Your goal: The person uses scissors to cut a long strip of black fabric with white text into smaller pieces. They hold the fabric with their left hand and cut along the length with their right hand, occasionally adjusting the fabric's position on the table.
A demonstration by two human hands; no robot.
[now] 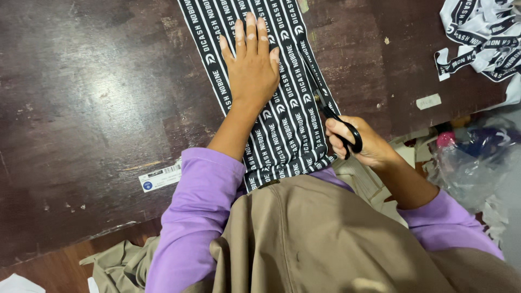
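**Cutting striped printed fabric on the old work table**

Dark wood table (92, 108) under everything, pretty scuffed and shiny in spots, and I'll use it as the reference for the rest. Running down the middle of the table toward me is a long strip of black fabric (282, 135) with white stripes and repeated white lettering; its near end hangs off the table's front edge, right against my tan apron (325, 239).

My left hand (251, 68) lies flat on the fabric, palm down, fingers straight and close together, pressing it onto the tabletop. My right hand (361, 144) sits at the table's front edge, just right of the strip, fingers curled through the black handles of a pair of scissors (331, 111). The blades point away from me along the strip's right edge; can't really tell how far apart they are from this angle.

Other stuff: a pile of cut strips of the same fabric (483, 38) at the table's far right corner, well apart from my hands. A small white barcode label (160, 178) is stuck at the front edge, left of my purple sleeve (201, 217). Off the right side of the table there's a crumpled clear plastic bag (472, 163).
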